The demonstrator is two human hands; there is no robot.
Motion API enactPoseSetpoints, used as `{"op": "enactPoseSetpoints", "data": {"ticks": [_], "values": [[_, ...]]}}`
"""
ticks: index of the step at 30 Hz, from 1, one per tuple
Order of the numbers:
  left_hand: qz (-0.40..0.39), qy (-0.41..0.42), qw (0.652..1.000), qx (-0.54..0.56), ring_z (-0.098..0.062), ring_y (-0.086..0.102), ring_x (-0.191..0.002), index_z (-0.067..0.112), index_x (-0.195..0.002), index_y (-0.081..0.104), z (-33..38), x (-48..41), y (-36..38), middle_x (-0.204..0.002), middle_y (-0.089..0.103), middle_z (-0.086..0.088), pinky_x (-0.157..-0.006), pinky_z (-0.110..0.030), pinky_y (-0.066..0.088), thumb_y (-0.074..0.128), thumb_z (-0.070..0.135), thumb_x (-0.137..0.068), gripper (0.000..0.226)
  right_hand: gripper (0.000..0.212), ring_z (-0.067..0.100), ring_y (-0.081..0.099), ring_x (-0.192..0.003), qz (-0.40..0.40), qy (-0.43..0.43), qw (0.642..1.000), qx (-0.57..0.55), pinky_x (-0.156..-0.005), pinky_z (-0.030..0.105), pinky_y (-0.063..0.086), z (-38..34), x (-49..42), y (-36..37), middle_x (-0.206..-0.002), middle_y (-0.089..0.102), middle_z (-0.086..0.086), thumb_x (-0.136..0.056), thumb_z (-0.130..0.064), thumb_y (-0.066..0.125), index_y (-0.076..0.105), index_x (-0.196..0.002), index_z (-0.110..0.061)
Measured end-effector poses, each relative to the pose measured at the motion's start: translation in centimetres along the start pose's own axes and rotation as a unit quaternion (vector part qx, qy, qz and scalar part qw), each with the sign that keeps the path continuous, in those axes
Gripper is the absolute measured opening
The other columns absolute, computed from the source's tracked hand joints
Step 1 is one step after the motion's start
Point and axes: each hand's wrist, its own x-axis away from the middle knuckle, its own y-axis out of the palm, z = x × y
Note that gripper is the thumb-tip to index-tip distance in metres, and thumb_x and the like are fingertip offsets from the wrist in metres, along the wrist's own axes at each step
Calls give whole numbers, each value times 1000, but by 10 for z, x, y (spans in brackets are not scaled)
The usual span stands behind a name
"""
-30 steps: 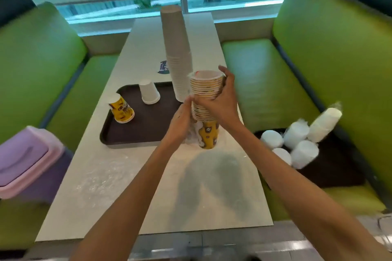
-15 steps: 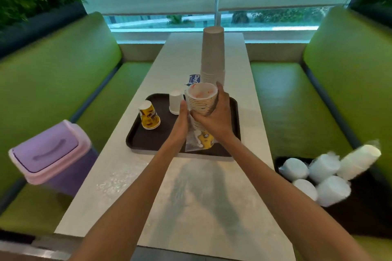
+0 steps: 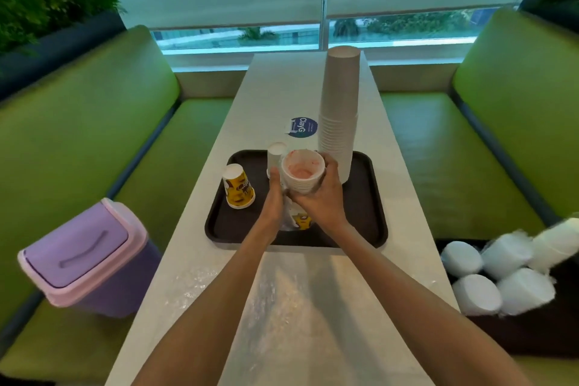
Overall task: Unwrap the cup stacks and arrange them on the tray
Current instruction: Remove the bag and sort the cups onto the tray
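Over the dark brown tray [image 3: 369, 229] I hold a stack of yellow printed cups [image 3: 301, 172], mouth up, its lower end still in clear plastic wrap [image 3: 289, 219]. My right hand [image 3: 324, 197] grips the stack's upper part from the right. My left hand [image 3: 275, 197] holds the wrap and stack on the left side. A tall stack of plain white cups [image 3: 340, 113] stands upside down at the tray's back right. One yellow cup [image 3: 238, 186] and one white cup [image 3: 276, 155] stand upside down on the tray's left.
A lilac lidded bin [image 3: 84, 260] sits on the left green bench. On the right bench a dark tray [image 3: 517, 338] carries several wrapped white cup stacks [image 3: 501, 276]. A round blue sticker [image 3: 302, 127] lies on the table behind the tray.
The stack in my hands has moved forward from the table's near part to above the tray and sits lower. The view has tilted up and shifted left.
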Motion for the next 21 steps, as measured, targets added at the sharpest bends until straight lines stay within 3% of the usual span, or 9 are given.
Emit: {"op": "enactPoseSetpoints", "data": {"ticks": [2,5,9,13,16,21], "values": [[-8,-4,1000,3,-17,48,-129,19,-145,37,-4,-10,-10,-138,52,-4,-104,-29,41,21,73,-79,87,86,0,47,-113,-3,9,1000,-7,-93,1,34,2,-1,11,-123,49,-6,-62,-23,90,35,-127,-27],[-20,-25,999,9,-16,49,-128,21,-144,39,-15,-24,-24,-137,54,-3,-101,-28,43,19,74,-85,81,89,0,48,-115,0,24,1000,-8,-94,2,36,8,-3,24,-126,50,-4,-61,-21,90,31,-126,-31],[-42,-34,998,12,-14,55,-122,21,-137,48,-26,-38,-39,-128,61,-2,-100,-30,45,20,75,-86,80,92,-18,46,-110,-2,36,999,-15,-89,-1,36,15,-3,33,-119,46,-19,-61,-20,90,26,-127,-35],[-30,-10,996,80,-9,68,-93,19,-107,62,-20,-47,-43,-95,73,1,-73,-18,53,16,48,-101,55,102,-16,41,-116,21,35,999,-33,-98,2,32,18,-2,39,-126,44,-16,-58,-22,91,23,-134,-35],[-39,12,995,90,-17,67,-101,12,-115,61,-13,-56,-44,-103,72,-5,-77,-20,54,16,49,-99,60,101,-13,42,-120,47,23,998,-43,-102,7,33,18,-7,46,-129,45,-18,-58,-29,91,26,-134,-38],[-91,-12,991,93,-16,61,-114,14,-131,52,-15,-63,-50,-120,66,-7,-86,-21,52,20,61,-86,73,77,-8,52,-114,61,18,996,-56,-95,8,41,28,-9,49,-122,53,-18,-60,-43,81,39,-124,-38]]}}
